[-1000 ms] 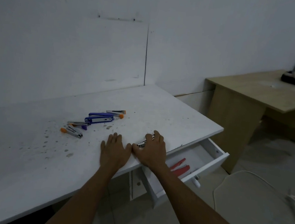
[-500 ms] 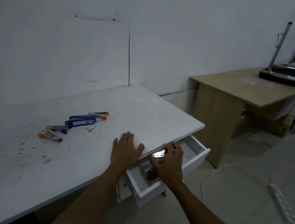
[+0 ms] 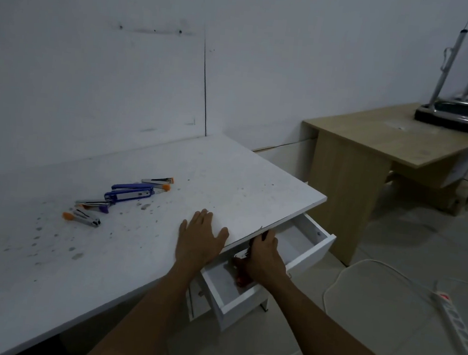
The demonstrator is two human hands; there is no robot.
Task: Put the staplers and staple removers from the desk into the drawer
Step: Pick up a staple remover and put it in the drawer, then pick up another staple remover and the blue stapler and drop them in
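Several staplers and staple removers lie in a cluster on the white desk (image 3: 111, 274): a purple stapler (image 3: 129, 193), an orange-tipped one (image 3: 159, 180) behind it, a purple-ended one (image 3: 94, 204), and an orange-ended remover (image 3: 81, 218) nearest me. The white drawer (image 3: 309, 253) stands open under the desk's right front edge. My right hand (image 3: 265, 258) is inside it, closed on a small silver stapler (image 3: 242, 254), over a red item (image 3: 242, 280) on the drawer floor. My left hand (image 3: 199, 238) lies flat on the desk edge, fingers spread.
A wooden table (image 3: 394, 140) stands to the right with an upturned chair (image 3: 456, 112) on it. A white power strip (image 3: 458, 321) and its cable (image 3: 343, 277) lie on the tiled floor. White walls close the desk's back.
My right hand carried the silver stapler off the desk edge and down into the open drawer. My left hand stayed flat on the desk. The view turned to the right.
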